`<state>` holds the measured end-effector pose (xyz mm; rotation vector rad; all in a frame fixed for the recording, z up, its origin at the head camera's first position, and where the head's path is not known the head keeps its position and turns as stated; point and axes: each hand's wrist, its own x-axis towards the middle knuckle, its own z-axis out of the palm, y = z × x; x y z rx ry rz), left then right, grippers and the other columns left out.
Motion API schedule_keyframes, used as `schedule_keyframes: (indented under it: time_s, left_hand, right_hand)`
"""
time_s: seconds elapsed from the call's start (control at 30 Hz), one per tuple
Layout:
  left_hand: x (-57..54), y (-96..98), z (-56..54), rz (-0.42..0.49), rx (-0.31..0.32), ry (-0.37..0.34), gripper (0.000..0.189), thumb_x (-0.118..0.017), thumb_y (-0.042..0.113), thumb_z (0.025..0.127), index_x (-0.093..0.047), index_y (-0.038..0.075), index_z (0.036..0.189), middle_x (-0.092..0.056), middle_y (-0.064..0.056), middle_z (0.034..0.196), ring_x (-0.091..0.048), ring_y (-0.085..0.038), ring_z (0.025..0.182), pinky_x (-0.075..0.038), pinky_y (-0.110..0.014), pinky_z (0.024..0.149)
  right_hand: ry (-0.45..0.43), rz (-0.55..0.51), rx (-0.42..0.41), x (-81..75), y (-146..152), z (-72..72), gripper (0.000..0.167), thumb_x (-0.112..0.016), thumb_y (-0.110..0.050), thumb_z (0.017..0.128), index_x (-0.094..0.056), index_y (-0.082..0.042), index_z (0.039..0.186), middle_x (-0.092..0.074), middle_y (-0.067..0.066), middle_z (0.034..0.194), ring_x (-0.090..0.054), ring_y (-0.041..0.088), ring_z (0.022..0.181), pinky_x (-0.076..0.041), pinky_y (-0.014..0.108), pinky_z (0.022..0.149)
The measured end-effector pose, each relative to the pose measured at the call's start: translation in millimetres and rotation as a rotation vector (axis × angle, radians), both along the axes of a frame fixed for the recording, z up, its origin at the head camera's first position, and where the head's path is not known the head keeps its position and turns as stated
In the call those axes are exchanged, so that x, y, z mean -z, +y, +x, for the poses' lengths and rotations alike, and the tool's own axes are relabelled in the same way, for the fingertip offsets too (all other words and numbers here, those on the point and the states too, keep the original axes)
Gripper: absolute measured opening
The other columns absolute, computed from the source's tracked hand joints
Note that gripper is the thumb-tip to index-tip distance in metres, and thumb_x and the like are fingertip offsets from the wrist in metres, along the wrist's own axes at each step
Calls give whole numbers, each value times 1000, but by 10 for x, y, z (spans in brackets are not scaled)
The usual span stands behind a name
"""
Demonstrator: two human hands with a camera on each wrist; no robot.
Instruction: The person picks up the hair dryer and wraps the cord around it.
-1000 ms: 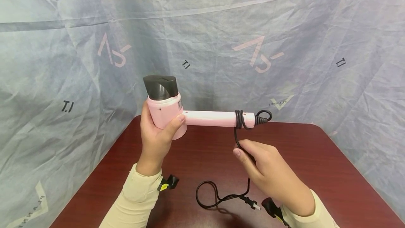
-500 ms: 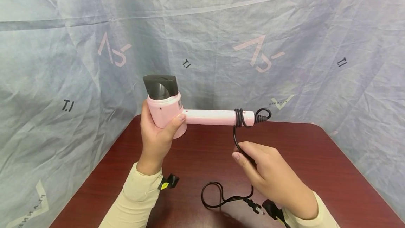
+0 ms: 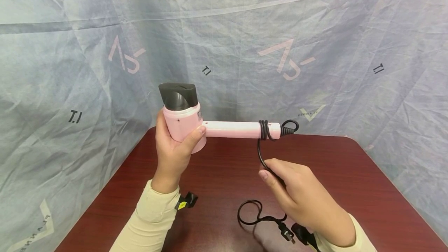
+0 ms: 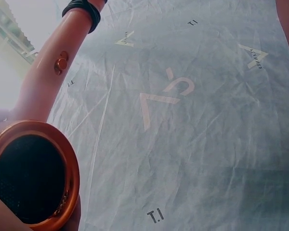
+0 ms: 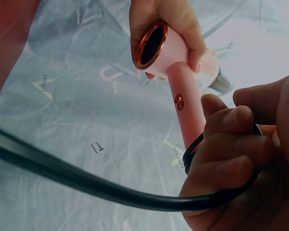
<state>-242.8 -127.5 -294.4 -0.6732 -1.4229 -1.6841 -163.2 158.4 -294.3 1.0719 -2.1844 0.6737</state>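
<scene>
Now the loose loop (image 3: 238,214) and plug (image 3: 287,234) hang farther right than a second ago — the pink hair dryer (image 3: 224,130) has hardly shifted. Curled around its body, the left hand (image 3: 171,149) holds it above the table (image 3: 213,178), black nozzle (image 3: 179,97) up — while the right hand (image 3: 304,193) grips the black cord (image 3: 259,151) below the coils (image 3: 264,130) around the handle's end.
</scene>
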Motion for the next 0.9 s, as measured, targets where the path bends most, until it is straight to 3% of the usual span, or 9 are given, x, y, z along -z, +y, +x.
schedule_keyframes:
  time_s: [0.37, 0.57, 0.9]
  left_hand:
    - [-98, 46, 104, -6, 20, -2, 77, -81, -8, 74, -50, 6, 143, -64, -18, 121, -65, -31, 100, -57, -35, 87]
    - [-167, 76, 191, -8, 11, -14, 76, -80, -10, 73, -50, 3, 142, -64, -15, 120, -64, -27, 99, -57, -32, 86]
    - [-175, 97, 209, -27, -29, -8, 78, -80, -12, 71, -48, -2, 141, -64, -13, 120, -63, -26, 99, -56, -31, 86]
  right_hand:
    - [121, -83, -62, -1, -10, 0, 12, -65, -8, 99, -61, -19, 96, -40, -17, 73, -37, -6, 66, -34, 8, 60]
    - [147, -117, -64, -11, -16, 4, 6, -62, -13, 103, -64, -17, 99, -45, -18, 76, -40, -7, 67, -37, 9, 62]
    - [159, -139, -65, -39, 1, 33, 6, -61, -13, 103, -67, -16, 101, -48, -17, 77, -41, -6, 67, -38, 9, 62]
